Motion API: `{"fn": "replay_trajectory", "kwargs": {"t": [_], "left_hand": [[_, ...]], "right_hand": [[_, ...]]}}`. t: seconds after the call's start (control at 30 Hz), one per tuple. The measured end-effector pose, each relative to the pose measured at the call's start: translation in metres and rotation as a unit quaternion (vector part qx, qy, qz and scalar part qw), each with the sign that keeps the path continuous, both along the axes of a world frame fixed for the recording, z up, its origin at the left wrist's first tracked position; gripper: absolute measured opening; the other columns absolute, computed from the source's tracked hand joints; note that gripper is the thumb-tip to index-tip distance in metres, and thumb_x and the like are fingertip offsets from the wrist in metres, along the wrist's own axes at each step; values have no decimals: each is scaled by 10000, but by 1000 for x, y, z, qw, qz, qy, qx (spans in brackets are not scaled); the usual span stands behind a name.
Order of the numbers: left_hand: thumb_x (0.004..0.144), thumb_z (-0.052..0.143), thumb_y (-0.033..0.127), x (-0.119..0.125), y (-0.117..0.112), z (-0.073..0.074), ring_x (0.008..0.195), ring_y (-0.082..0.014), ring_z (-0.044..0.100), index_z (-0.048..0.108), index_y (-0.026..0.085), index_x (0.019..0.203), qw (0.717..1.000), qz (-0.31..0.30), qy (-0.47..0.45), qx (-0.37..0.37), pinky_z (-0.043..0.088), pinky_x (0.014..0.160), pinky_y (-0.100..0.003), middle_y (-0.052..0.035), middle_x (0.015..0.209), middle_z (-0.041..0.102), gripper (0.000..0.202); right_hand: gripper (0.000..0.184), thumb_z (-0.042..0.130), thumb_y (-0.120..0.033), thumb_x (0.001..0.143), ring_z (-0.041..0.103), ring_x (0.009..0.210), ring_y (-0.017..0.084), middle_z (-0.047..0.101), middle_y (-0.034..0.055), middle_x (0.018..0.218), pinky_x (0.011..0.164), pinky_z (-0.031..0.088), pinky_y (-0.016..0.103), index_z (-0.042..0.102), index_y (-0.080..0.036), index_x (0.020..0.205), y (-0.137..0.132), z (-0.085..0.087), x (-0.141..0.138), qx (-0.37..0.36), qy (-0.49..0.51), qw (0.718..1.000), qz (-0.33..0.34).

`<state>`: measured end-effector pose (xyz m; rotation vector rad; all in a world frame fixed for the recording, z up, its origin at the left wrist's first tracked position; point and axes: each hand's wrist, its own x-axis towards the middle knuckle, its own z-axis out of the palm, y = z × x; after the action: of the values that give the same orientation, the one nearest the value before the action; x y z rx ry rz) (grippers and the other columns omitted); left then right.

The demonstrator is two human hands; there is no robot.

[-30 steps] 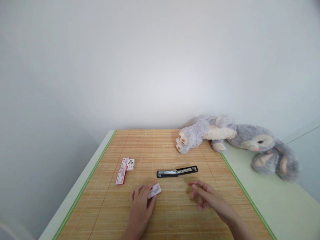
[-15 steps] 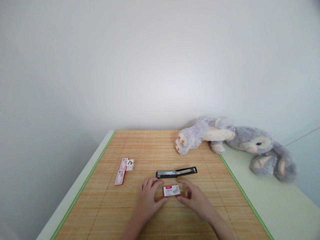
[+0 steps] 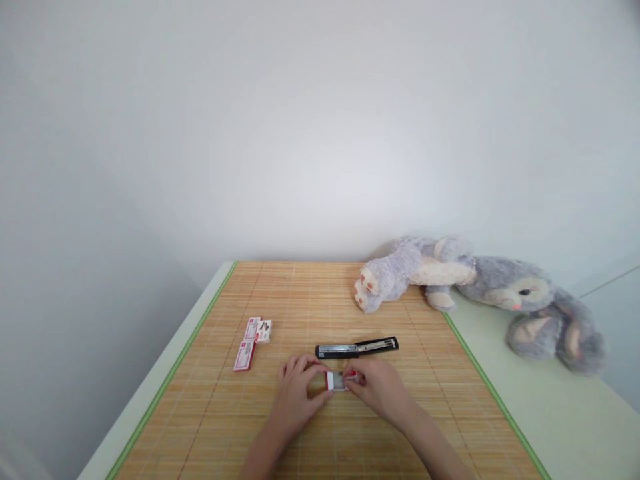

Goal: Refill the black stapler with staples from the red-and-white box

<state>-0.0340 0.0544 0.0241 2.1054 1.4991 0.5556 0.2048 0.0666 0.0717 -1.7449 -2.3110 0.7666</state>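
Note:
A small red-and-white staple box (image 3: 330, 381) lies on the bamboo mat with its middle uncovered, and grey staples (image 3: 339, 381) show inside. My left hand (image 3: 299, 388) curls round the box's left end, thumb at the near edge and forefinger at the far edge. At the right end, my right hand (image 3: 376, 387) pinches the red-and-white cover of the box, which its fingers partly hide. Just beyond both hands rests a black stapler (image 3: 336, 351), unfolded nearly flat with its metal staple channel exposed.
Several small red-and-white boxes (image 3: 245, 355) sit together on the left of the mat (image 3: 220, 413). A grey plush rabbit (image 3: 510, 283) lies along the back right, across the mat's green edge and the pale tabletop (image 3: 565, 407). Behind stands a white wall.
My right hand has moved left onto the box and closed on its cover. The printed top no longer covers the middle, where staples now show. My left hand stays at the left end.

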Motion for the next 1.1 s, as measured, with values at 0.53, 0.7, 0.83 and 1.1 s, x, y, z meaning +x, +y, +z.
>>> {"fn": "replay_trajectory", "kwargs": {"t": [0.53,0.7,0.83,1.1], "left_hand": [[801,791,475,0,0,1,1213,-292,518,727,406,1141,1000,3,-7,-2,337,1032,-458,-16,1248,652,352],[807,785,471,1,0,5,1197,-286,527,727,413,1130,1000,4,-10,-9,341,1025,-450,-9,1206,658,334],[804,782,461,2,1,7,1157,-277,549,726,402,1124,1000,5,-5,-19,332,1027,-449,-1,1148,675,330],[823,750,397,2,-1,7,1124,-261,586,700,383,1203,998,-12,-33,-51,303,1061,-448,10,1094,732,384]], "right_hand": [[131,659,-264,856,679,714,160,757,1,762,656,409,240,789,-262,874,16,0,-19,19,-5,997,81],[187,632,-347,901,518,572,119,610,-35,620,550,343,222,764,-215,893,4,-34,14,-7,196,981,-6],[215,632,-397,907,491,575,123,565,-42,619,564,345,234,737,-212,877,-6,-51,34,-10,224,974,-42],[409,741,-359,802,580,663,155,638,-45,721,646,366,257,702,-292,1204,-9,-38,54,4,101,995,-20]]}}
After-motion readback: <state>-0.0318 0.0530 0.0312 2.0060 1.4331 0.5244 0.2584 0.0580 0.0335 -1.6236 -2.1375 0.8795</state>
